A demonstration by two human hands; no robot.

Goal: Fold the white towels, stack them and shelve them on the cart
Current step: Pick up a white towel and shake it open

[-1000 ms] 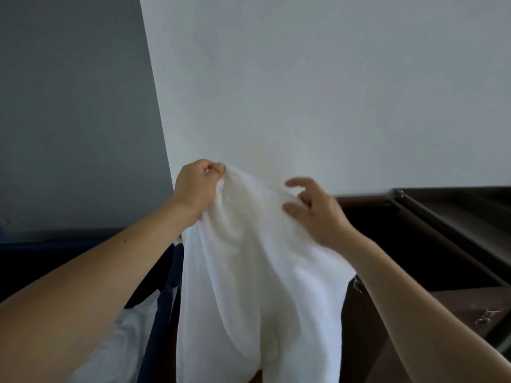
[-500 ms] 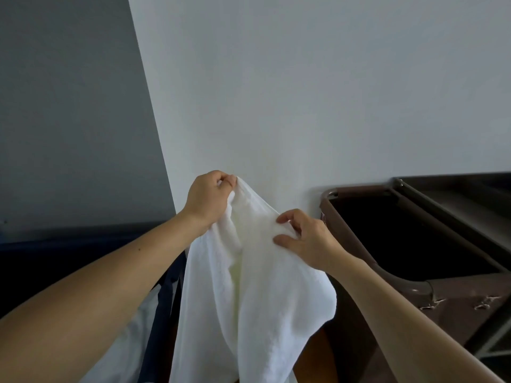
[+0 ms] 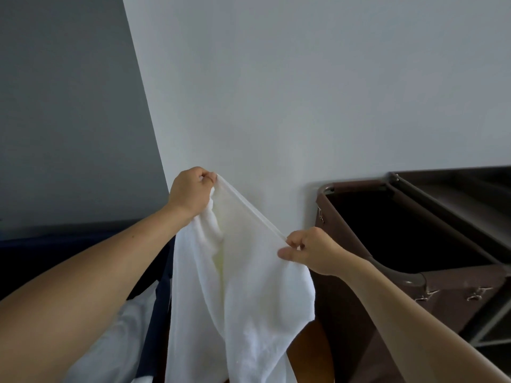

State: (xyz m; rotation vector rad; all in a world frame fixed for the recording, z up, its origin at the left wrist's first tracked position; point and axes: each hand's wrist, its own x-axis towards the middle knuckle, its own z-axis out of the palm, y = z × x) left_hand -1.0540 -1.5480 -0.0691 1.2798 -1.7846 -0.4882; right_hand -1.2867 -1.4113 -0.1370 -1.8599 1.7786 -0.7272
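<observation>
Both arms are up in front of the pale wall, and the white terry-cloth towel hangs in the air between them. The left hand is the higher of the 2, fingers curled tight and pinching 1 end of the towel's hemmed top edge. The right hand sits lower and further right, thumb and bent fingers nipping that same hem further along. Between the 2 grips the hem is pulled taut in a straight, slanting line (no sag in it at all). Below it the cloth falls in loose folds and runs out of the bottom of the view.

To the right stands a brown fabric bin with a rounded metal rim, its inside dark. Just beside that is the dark-framed cart; the towel is well short of its shelves. Down at the left, under the left forearm, more white linen lies bunched against a navy-blue container wall.
</observation>
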